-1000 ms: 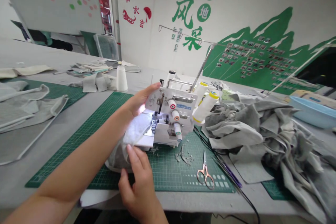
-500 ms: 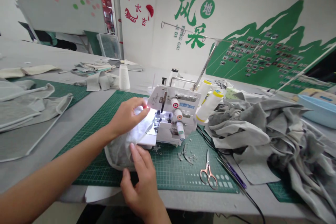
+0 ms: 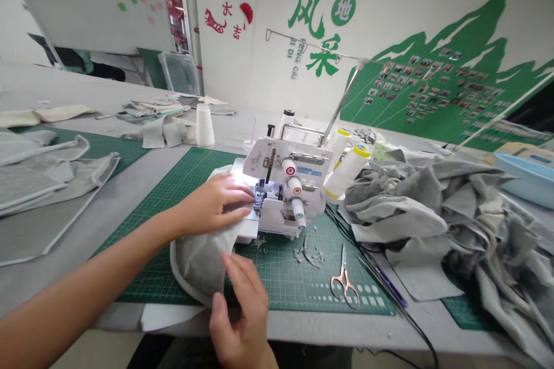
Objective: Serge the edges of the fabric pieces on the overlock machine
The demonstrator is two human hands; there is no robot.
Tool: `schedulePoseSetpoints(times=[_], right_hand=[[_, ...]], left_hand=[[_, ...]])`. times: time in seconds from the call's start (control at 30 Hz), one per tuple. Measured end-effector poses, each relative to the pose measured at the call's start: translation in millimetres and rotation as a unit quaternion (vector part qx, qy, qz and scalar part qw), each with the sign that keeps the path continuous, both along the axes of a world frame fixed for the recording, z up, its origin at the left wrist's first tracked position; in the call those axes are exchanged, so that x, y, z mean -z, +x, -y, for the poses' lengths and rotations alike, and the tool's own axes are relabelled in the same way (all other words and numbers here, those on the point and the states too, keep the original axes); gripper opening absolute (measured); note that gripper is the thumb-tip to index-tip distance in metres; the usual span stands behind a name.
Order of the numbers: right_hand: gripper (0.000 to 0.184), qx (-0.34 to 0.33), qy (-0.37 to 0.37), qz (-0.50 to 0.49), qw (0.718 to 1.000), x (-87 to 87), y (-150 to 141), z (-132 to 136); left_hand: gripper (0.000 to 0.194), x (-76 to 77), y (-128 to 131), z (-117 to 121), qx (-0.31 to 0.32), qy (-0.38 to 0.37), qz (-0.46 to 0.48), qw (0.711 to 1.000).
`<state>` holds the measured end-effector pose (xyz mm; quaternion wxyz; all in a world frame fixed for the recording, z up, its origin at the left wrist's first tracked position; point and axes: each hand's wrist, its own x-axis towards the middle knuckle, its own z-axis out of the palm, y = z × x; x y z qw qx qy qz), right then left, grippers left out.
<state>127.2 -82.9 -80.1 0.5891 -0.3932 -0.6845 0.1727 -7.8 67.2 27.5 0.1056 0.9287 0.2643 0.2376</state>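
Left hand (image 3: 216,203) lies flat on a curved grey felt-like fabric panel with a white bound edge (image 3: 199,268). Its fingers are together and extended, pressing from above without clamping. The fingertips stop just beside the metal presser foot (image 3: 260,196) of a white overlocker (image 3: 298,187), and the panel's upper part runs under the fingers onto the machine bed.

Right hand (image 3: 240,308) is at the panel's right edge, with fingers and thumb apart. The fingertips touch the edge; no pinch is visible. The panel lies on a green gridded cutting mat (image 3: 277,294), in front of the overlocker and left of the right fingers.

Just below the right fingers are the mat's front edge and then the grey table's front edge (image 3: 303,326). To the right of those fingers, a stretch of mat runs past grey thread trimmings (image 3: 308,251) to rose-gold scissors (image 3: 344,283). Further right are a black cable (image 3: 341,225) and a crumpled grey fabric heap (image 3: 433,225). Beyond the left fingers, past the machine, stand white thread cones with yellow tips (image 3: 348,170). Left of the left wrist, the mat's left edge borders folded grey fabric pieces (image 3: 38,184).
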Motion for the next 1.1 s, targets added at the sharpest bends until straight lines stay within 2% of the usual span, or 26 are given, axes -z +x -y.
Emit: schedulePoseSetpoints(times=[0.17, 0.3, 0.4, 0.6, 0.77, 0.83, 0.93, 1.03, 1.1], right_hand=[[0.052, 0.041, 0.012, -0.050, 0.998, 7.7, 1, 11], [0.041, 0.103, 0.027, -0.064, 0.992, 17.0, 6, 17], [0.033, 0.130, 0.010, -0.100, 0.986, 19.0, 13, 19], [0.028, 0.108, 0.002, -0.142, 0.984, 11.6, 25, 15], [0.025, 0.097, -0.019, -0.148, 0.984, 7.3, 28, 12], [0.026, 0.118, -0.019, -0.127, 0.985, 3.7, 31, 10], [0.039, 0.140, 0.007, -0.027, 0.990, -7.4, 36, 1], [0.053, 0.107, 0.021, 0.099, 0.989, -21.0, 40, -13], [0.055, 0.092, 0.018, 0.146, 0.985, -26.3, 40, -23]], left_hand=[[0.027, -2.9, 1, 13, -0.024, 0.019, -0.032, 0.999], [0.030, 2.2, 0, 23, -0.053, 0.051, -0.028, 0.997], [0.032, 7.2, 1, 30, -0.071, 0.072, -0.026, 0.995], [0.033, 14.2, 5, 39, -0.094, 0.101, -0.024, 0.990], [0.036, 19.0, 4, 39, -0.100, 0.083, -0.014, 0.991], [0.036, 20.4, 3, 38, -0.099, 0.081, -0.010, 0.992], [0.036, 21.7, 2, 37, -0.094, 0.086, -0.008, 0.992], [0.036, 21.9, 2, 37, -0.094, 0.082, -0.006, 0.992], [0.033, 21.2, 3, 38, -0.097, 0.074, -0.003, 0.993]])
